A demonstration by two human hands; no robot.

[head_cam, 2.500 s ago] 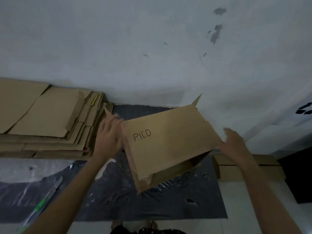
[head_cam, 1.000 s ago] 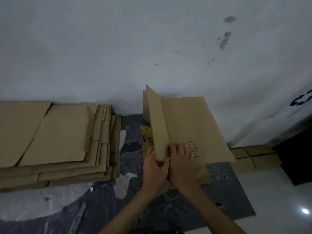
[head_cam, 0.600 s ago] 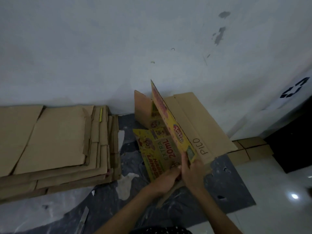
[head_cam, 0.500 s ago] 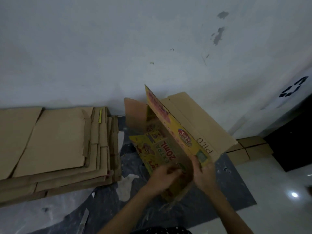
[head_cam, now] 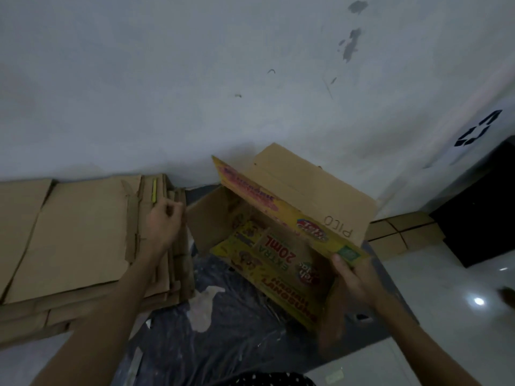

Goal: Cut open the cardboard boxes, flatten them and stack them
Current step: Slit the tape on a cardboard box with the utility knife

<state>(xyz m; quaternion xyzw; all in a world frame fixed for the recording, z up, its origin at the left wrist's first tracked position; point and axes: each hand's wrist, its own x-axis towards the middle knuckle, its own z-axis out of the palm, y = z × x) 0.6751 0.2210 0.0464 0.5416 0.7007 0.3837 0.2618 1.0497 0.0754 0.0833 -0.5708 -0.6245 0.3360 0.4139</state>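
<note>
Cardboard box (head_cam: pixel 320 196), marked PICO, stands part-opened on the plastic sheet (head_cam: pixel 223 344), at 3 o'clock from the stack of flattened cardboard (head_cam: pixel 83 232). Right hand (head_cam: pixel 354 277) pinches its near printed panel corner. Left hand (head_cam: pixel 164 227) is curled at the stack's edge; grip undetermined. Judged light, with stiff panels and weak creases: hold by panel edges.

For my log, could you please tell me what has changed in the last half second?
The left hand has let go of the box and moved left, over the stack of flattened cardboard; contact is unclear. The box has spread wider, showing its yellow print. The right hand still grips its near end. The stack lies unchanged.
</note>
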